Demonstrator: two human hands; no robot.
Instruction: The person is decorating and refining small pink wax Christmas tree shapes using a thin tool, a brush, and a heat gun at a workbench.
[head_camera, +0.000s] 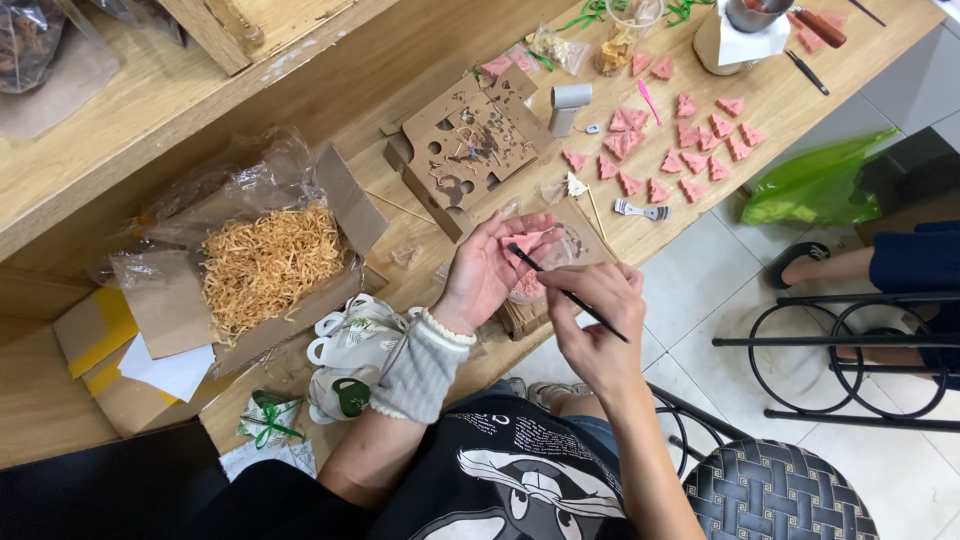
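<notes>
- My left hand (490, 270) lies palm up, fingers loosely open, cradling a pink tree-shaped piece (525, 243).
- My right hand (597, 315) pinches a thin black brush (567, 293); its tip touches the piece.
- More pink pieces (690, 160) lie on the wooden table (780, 100) at 1 o'clock from my hands.
- A box of straw-coloured shredded filler (270, 262) sits at 9 o'clock.

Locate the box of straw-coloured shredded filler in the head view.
The open cardboard box of shredded filler sits on the wooden table, left of centre in the head view, left of the left hand and above the white paper bags.
</notes>
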